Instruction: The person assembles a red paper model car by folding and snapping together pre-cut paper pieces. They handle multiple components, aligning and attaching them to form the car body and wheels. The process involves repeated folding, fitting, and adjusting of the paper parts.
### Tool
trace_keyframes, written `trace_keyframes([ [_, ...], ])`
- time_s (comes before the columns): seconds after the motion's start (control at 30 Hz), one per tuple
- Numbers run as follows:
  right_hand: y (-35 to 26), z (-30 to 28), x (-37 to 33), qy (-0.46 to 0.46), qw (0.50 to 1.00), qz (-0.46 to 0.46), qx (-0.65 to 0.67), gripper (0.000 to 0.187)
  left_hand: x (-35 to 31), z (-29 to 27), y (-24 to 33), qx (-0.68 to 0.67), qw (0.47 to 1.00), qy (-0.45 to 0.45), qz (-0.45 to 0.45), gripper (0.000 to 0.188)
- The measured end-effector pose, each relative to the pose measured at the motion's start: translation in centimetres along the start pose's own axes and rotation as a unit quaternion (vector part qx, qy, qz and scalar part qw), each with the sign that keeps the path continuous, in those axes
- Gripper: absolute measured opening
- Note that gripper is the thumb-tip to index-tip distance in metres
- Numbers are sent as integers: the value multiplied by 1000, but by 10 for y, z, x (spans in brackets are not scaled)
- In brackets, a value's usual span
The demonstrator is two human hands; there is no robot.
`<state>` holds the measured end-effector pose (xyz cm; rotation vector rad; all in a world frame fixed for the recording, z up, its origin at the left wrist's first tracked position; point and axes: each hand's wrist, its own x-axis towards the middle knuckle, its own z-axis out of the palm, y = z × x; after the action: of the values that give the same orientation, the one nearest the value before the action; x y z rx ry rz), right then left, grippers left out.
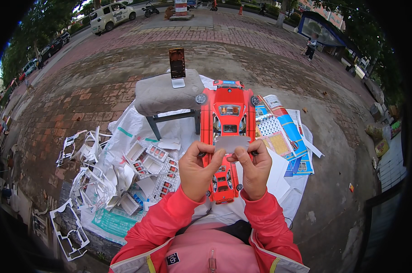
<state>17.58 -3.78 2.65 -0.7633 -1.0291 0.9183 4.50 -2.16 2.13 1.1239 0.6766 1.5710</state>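
Note:
Between my two hands a small greyish-white card piece (232,143) is stretched level, pinched at both ends. My left hand (198,170) grips its left end between thumb and fingers. Its right end is pinched by my right hand (253,168) in the same way. Beneath and beyond the card lies a large red paper model car (229,95) with its wheels at the sides; my hands and the card hide part of its middle. A smaller red model car (222,182) shows just below the card, between my wrists.
A grey padded stool (165,93) bears a phone (177,63) on a stand. White cut-out frames and scraps (97,184) pile up at the left on a white plastic sheet (124,120). Colourful printed booklets (283,132) lie at the right. A person (311,47) stands far off on the paving.

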Motion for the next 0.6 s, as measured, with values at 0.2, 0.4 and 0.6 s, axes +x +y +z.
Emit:
trace_keyframes([
  [0.2, 2, 2, -2, 17, 1000, 0, 8, 15, -1, 1, -1, -6, 1000, 0, -4, 13],
  [0.4, -4, -16, 7, -53, 990, 57, 114, 38, 9, -19, -2, 2, 994, -112, -22, 26],
  [0.6, -9, -27, 9, -142, 985, 93, -34, 51, 18, -33, -4, -31, 983, -164, -70, 41],
])
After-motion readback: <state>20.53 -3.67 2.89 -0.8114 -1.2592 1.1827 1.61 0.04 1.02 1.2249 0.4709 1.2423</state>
